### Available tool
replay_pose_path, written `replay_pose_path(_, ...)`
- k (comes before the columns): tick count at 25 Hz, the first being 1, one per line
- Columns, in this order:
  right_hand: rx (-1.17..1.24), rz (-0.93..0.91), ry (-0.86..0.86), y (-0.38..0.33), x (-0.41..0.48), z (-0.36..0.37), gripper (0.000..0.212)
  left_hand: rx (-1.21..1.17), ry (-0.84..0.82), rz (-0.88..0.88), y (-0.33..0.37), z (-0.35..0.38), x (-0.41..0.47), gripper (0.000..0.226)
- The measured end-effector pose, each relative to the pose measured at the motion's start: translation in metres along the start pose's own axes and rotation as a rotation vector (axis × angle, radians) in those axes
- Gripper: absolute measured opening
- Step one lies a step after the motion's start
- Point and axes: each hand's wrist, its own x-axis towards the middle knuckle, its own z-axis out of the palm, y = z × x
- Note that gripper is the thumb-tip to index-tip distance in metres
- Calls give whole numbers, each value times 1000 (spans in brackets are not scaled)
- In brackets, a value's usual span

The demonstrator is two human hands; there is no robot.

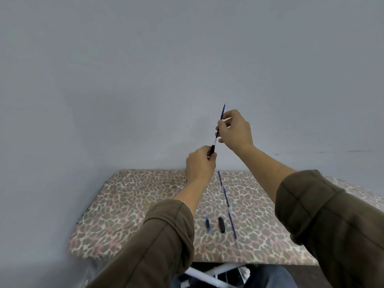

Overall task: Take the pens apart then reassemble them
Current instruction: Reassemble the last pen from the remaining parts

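Both hands are raised above the table in front of the wall. My left hand (200,163) pinches a black pen barrel (212,149) by its upper end. My right hand (234,129) grips a thin blue ink refill (222,113) whose lower end meets the barrel's mouth; its tip points up past my fingers. On the leopard-print table cover (128,204) lie a second long blue refill (226,202), a small blue cap (207,224) and a black cap (221,224), side by side below my left forearm.
A plain grey-blue wall fills the background behind the table. White tube legs (209,275) and my blue-trousered knees (270,277) show under the table's near edge. Brown sleeves cover both forearms.
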Motion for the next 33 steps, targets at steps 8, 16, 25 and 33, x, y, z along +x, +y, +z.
replay_pose_path(8,-18,-39,26,-3,-8,-27,13,-20,-25,68,28,5,-9,16)
replay_pose_path(16,-61,-45,-9,-2,-11,-26,13,-40,-3,77,37,-4,-7,19)
replay_pose_path(25,-161,-3,-116,-2,-15,-18,12,-12,12,52,30,-9,-1,18)
replay_pose_path(33,-119,16,-131,4,-15,-7,20,-56,29,18,13,-5,2,17)
